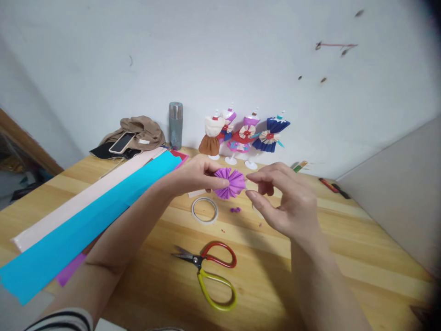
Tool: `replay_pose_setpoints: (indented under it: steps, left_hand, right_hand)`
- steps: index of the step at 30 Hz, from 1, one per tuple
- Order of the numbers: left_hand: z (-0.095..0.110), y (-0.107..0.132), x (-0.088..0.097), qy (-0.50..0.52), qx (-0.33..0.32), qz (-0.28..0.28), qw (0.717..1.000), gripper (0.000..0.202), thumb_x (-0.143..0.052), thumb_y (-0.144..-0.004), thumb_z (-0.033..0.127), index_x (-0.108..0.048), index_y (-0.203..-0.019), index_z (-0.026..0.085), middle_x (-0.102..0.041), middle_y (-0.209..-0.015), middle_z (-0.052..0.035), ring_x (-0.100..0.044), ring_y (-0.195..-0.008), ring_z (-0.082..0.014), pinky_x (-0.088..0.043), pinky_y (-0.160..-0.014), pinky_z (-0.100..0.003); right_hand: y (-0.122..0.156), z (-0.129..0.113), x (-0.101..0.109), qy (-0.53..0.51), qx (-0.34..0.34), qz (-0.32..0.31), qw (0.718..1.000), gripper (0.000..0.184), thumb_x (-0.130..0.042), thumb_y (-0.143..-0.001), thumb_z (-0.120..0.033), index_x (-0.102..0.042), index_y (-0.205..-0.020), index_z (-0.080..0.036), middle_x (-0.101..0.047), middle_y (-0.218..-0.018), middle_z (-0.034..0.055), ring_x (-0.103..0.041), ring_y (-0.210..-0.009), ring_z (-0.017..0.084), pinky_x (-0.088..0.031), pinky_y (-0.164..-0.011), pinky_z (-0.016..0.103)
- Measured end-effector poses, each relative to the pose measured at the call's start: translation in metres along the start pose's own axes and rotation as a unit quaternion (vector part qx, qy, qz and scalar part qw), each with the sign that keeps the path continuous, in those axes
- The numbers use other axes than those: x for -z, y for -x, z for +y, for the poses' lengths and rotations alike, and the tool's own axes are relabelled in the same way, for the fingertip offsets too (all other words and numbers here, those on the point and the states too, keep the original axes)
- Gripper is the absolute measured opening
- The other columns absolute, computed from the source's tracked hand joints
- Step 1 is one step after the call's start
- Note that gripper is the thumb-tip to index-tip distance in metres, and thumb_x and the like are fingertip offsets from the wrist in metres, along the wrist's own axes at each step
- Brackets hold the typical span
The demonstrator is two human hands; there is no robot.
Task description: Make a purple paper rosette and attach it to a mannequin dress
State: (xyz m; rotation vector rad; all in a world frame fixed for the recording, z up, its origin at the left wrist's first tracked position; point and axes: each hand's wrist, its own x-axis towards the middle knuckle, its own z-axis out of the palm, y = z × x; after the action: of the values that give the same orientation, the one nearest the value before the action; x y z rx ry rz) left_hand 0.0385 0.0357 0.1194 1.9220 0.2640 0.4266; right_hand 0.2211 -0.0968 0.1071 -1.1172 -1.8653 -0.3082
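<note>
A round, pleated purple paper rosette (234, 185) is pinched in my left hand (198, 175), with the thumb lying across its centre. At the rosette's right edge is my right hand (284, 195). Its thumb and index finger are apart, their tips close to the paper; whether they touch it I cannot tell. Below the rosette, a roll of white tape (192, 212) lies flat on the wooden table beside small purple paper scraps (235, 210). Nearer to me rest scissors (197, 261) with one red and one yellow handle, their blades slightly parted.
Blue crepe paper (103, 216) and pale pink paper (86, 195) stretch along the left. Behind stand a thermos (175, 126) and several small dress forms in paper dresses (271, 135). A phone (122, 142) rests on brown cloth (144, 131). A red-and-black item (329, 185) lies right.
</note>
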Motion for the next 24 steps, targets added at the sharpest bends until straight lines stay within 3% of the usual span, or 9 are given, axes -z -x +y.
replay_pose_setpoints:
  steps: [3, 7, 9, 13, 16, 20, 24]
  left_hand:
    - [0.000, -0.001, 0.000, 0.000, 0.003, -0.007, 1.000, 0.022, -0.067, -0.077, 0.033, -0.074, -0.079, 0.013, -0.064, -0.067, -0.0017, -0.056, -0.063, -0.0109, -0.045, -0.059, -0.022]
    - [0.001, 0.000, -0.001, 0.013, 0.005, 0.003, 1.000, 0.022, -0.069, -0.076, 0.034, -0.074, -0.079, 0.013, -0.064, -0.067, -0.0018, -0.056, -0.062, -0.0104, -0.045, -0.058, -0.021]
    - [0.001, 0.001, 0.000, 0.021, 0.003, 0.021, 1.000, 0.022, -0.069, -0.077, 0.033, -0.075, -0.080, 0.012, -0.064, -0.067, -0.0015, -0.055, -0.061, -0.0095, -0.044, -0.057, -0.020]
    - [0.003, 0.002, 0.002, 0.036, 0.005, 0.045, 0.998, 0.019, -0.071, -0.077, 0.032, -0.076, -0.079, 0.013, -0.065, -0.067, -0.0015, -0.055, -0.061, -0.0090, -0.044, -0.056, -0.020]
    - [0.002, 0.001, 0.001, 0.062, 0.004, 0.054, 0.997, 0.018, -0.073, -0.074, 0.030, -0.076, -0.078, 0.013, -0.066, -0.066, -0.0018, -0.054, -0.060, -0.0088, -0.044, -0.056, -0.020]
    - [-0.008, -0.005, -0.007, 0.124, -0.016, 0.111, 0.986, 0.025, -0.078, -0.070, 0.037, -0.075, -0.073, 0.012, -0.066, -0.067, -0.0031, -0.055, -0.063, -0.0098, -0.045, -0.057, -0.021]
    - [-0.023, -0.014, -0.023, 0.210, -0.033, 0.190, 0.958, 0.035, -0.083, -0.064, 0.045, -0.076, -0.077, 0.013, -0.068, -0.076, -0.0046, -0.057, -0.068, -0.0110, -0.046, -0.060, -0.022]
  right_hand:
    - [-0.001, 0.000, -0.003, -0.004, -0.009, 0.018, 1.000, 0.018, -0.067, -0.086, -0.021, -0.064, -0.103, -0.021, -0.058, -0.079, 0.0027, -0.052, -0.062, 0.015, -0.044, -0.053, 0.030]
    - [-0.002, -0.003, -0.006, -0.002, 0.004, 0.018, 1.000, 0.006, -0.063, -0.086, -0.015, -0.063, -0.088, -0.021, -0.059, -0.075, 0.0022, -0.053, -0.061, 0.014, -0.044, -0.053, 0.028]
    - [-0.002, -0.005, -0.005, -0.011, 0.005, 0.010, 1.000, 0.014, -0.059, -0.087, -0.010, -0.060, -0.079, -0.021, -0.058, -0.070, 0.0011, -0.053, -0.061, 0.013, -0.043, -0.052, 0.027]
    - [-0.001, -0.004, -0.004, -0.018, -0.021, 0.041, 0.999, 0.009, -0.060, -0.086, -0.013, -0.061, -0.082, -0.021, -0.058, -0.069, 0.0004, -0.051, -0.059, 0.013, -0.042, -0.053, 0.028]
    - [0.000, 0.002, -0.007, -0.033, -0.096, 0.045, 0.994, 0.006, -0.063, -0.086, -0.023, -0.063, -0.081, -0.021, -0.056, -0.067, -0.0003, -0.052, -0.058, 0.013, -0.043, -0.055, 0.029]
    - [0.000, 0.012, -0.016, -0.157, -0.229, -0.030, 0.960, 0.025, -0.066, -0.083, -0.044, -0.065, -0.088, -0.020, -0.064, -0.077, 0.0035, -0.058, -0.063, 0.016, -0.047, -0.057, 0.030]
    - [-0.003, 0.017, -0.026, -0.250, -0.275, -0.020, 0.928, 0.038, -0.072, -0.075, -0.052, -0.062, -0.092, -0.019, -0.064, -0.081, 0.0035, -0.059, -0.066, 0.016, -0.048, -0.059, 0.030]
